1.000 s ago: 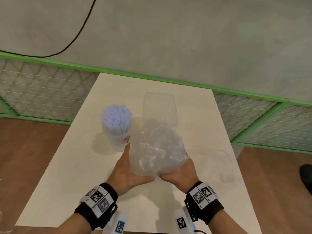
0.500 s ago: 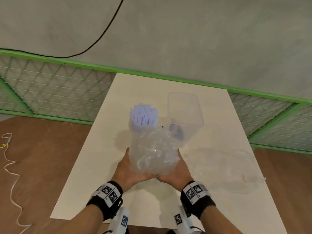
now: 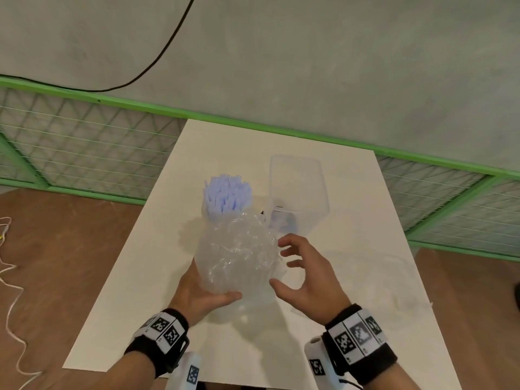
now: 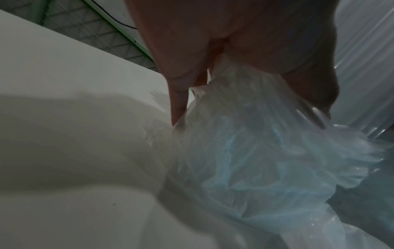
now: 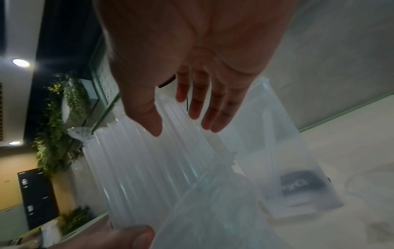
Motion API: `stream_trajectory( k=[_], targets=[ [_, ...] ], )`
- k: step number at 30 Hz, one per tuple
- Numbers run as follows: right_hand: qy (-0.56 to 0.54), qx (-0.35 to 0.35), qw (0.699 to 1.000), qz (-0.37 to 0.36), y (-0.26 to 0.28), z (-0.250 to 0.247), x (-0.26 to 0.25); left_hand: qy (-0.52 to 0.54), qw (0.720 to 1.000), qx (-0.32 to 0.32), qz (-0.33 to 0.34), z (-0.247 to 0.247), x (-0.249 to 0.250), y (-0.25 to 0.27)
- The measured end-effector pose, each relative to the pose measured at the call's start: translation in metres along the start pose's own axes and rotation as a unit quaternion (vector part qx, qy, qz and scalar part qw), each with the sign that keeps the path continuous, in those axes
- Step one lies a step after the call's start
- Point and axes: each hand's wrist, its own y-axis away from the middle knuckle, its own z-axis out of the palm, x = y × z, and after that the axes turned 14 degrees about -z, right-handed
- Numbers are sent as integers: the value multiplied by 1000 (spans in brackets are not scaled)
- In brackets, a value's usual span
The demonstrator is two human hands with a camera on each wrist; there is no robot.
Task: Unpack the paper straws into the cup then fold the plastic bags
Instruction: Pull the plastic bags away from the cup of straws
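Observation:
A crumpled clear plastic bag is held up over the white table. My left hand grips it from below, thumb across its lower front; the left wrist view shows the bag bunched under my fingers. My right hand hovers just right of the bag, fingers spread and holding nothing, as its wrist view confirms. Behind the bag stands the cup packed with pale blue paper straws. Another flat clear bag lies on the table to the right.
A clear rectangular plastic box stands behind the bag, right of the cup. A green-framed mesh fence borders the table's far side. A white cord trails on the wooden floor at left.
My right hand has let go of the crumpled bag and opened beside it. The left hand keeps holding the bag, which now stands taller in front of the cup.

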Motion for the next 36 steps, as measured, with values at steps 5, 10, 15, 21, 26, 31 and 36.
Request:
stream_trajectory(
  k=[5,10,15,21,26,31,36],
  targets=[
    [8,25,999,-44,-7,5,3,40,999,11,-19,8,-5,5],
    [7,45,996,-73,-8,10,6,68,998,16,-8,14,-2,11],
    [17,54,996,-69,-10,10,12,68,998,16,1,17,0,17],
    [1,33,994,-104,-19,10,21,73,997,27,3,18,1,15],
    [19,30,990,-135,-18,15,26,68,998,16,-2,16,0,11],
    [26,99,985,-137,-16,31,23,75,997,5,-7,16,-8,6],
    [22,182,970,-162,-40,18,2,66,998,-5,11,15,-9,3]
  ],
)
